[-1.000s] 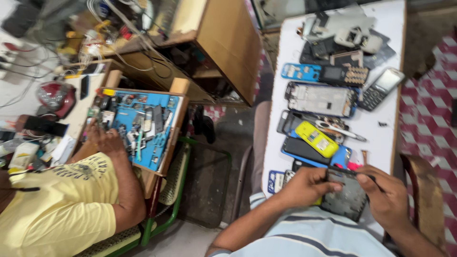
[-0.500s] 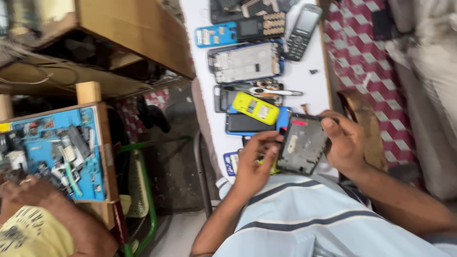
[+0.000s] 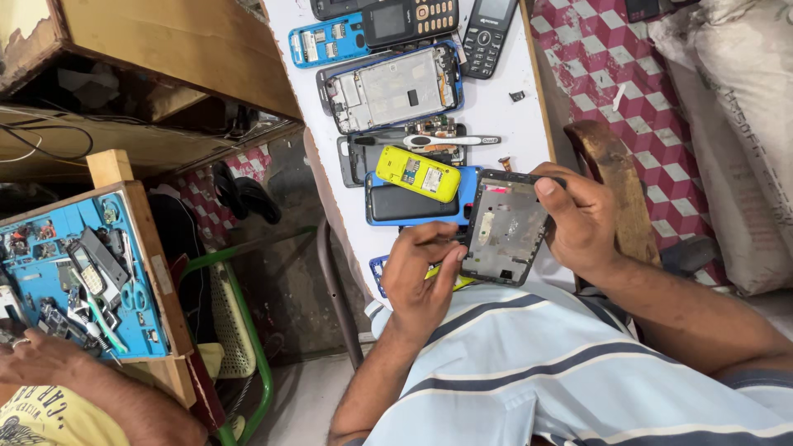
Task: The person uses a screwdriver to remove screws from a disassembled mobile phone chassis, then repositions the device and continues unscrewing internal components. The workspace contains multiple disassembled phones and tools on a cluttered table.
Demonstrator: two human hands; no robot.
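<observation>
Setting: a cramped repair spot is seen from above, with a narrow white table [image 3: 496,124] over a red-and-white checked floor [image 3: 652,91] and a wooden cabinet [image 3: 165,49] off to one side.

Table: it's covered in phone bits, including a stripped phone frame [image 3: 395,87], a yellow phone shell [image 3: 417,173] lying on a dark phone in a blue frame [image 3: 413,203], a black keypad phone [image 3: 487,33] and a blue circuit board [image 3: 320,41].

Thing in hand: an opened phone housing [image 3: 505,227], inner side up, is held just above the near end of the table, close to the striped shirt [image 3: 529,372].

Left hand [image 3: 421,281]: curled shut on the housing's lower left edge, thumb on top.

Right hand [image 3: 582,219]: closed over the right edge and top corner, fingertips pressed on the rim.

Handling: probably light and stiff-ish, but thin plastic like that is likely cracked easily if twisted. Best gripped by the outer rim, as it is now, not by the exposed insides.

Neighbour: another person's hand [image 3: 41,355] is rested by a blue tray of parts [image 3: 74,281].
</observation>
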